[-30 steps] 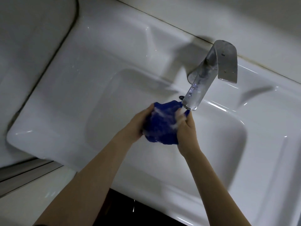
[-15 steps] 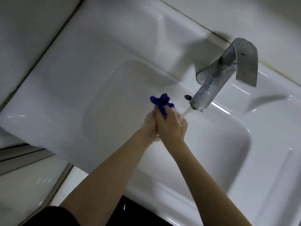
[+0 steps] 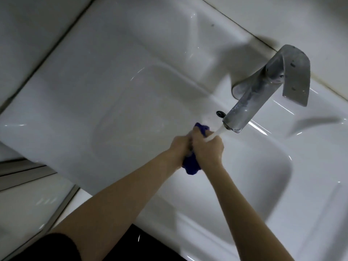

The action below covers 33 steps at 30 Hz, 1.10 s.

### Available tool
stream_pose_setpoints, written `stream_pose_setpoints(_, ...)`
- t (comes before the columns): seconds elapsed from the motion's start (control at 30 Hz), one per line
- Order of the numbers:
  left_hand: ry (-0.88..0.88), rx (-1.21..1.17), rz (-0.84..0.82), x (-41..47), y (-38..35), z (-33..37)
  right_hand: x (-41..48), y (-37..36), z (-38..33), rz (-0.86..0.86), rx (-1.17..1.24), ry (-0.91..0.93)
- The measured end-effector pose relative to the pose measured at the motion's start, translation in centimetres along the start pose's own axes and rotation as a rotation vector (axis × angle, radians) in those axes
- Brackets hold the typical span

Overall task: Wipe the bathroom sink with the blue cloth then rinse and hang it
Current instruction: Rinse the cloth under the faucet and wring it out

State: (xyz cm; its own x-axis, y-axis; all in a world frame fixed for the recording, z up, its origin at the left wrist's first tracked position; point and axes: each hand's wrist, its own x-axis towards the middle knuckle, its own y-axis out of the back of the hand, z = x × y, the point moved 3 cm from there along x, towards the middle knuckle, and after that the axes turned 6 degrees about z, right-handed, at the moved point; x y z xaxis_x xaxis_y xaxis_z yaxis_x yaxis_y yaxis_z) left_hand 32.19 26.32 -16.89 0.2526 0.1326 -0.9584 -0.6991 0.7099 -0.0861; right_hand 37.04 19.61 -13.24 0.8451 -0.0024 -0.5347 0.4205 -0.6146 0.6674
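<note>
The blue cloth (image 3: 190, 164) is bunched tight between both hands over the white sink (image 3: 120, 117). One end pokes out above my fingers and the other hangs below my palms. My left hand (image 3: 179, 149) and my right hand (image 3: 206, 147) are pressed together, both shut on the cloth. Water runs from the spout of the metal tap (image 3: 252, 102) onto my right hand and the cloth's top end. Most of the cloth is hidden inside my hands.
The tap's flat lever (image 3: 295, 76) stands at the sink's back right. A small dark overflow hole (image 3: 220, 113) sits in the basin's back wall. A pale wall runs behind the sink, and a metal-framed glass panel (image 3: 28, 204) lies at the lower left.
The cloth was a loose open bundle between my hands; both hands have since closed together and squeezed it into a narrow roll, with an end now hanging below.
</note>
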Motion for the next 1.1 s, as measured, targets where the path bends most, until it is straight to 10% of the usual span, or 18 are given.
stream_pose_setpoints(0.1, 0.045, -0.137, 0.015, 0.0, 0.7, 0.9, -1.9, -1.1, -0.3, -0.03, -0.027, 0.236)
stream_pose_setpoints(0.3, -0.052, 0.213, 0.076, 0.1, -0.9, 0.2, 3.1, -0.1, 2.5, 0.07, 0.008, -0.098)
stream_pose_setpoints(0.6, -0.073, 0.038, 0.077, 0.9, -2.0, -1.7, 5.9, 0.0, 3.1, 0.041, 0.077, -0.193)
stream_pose_setpoints(1.1, -0.171, 0.211, 0.114, 2.4, -0.1, 2.5, -0.8, -1.8, 1.8, -0.003, 0.213, 0.0)
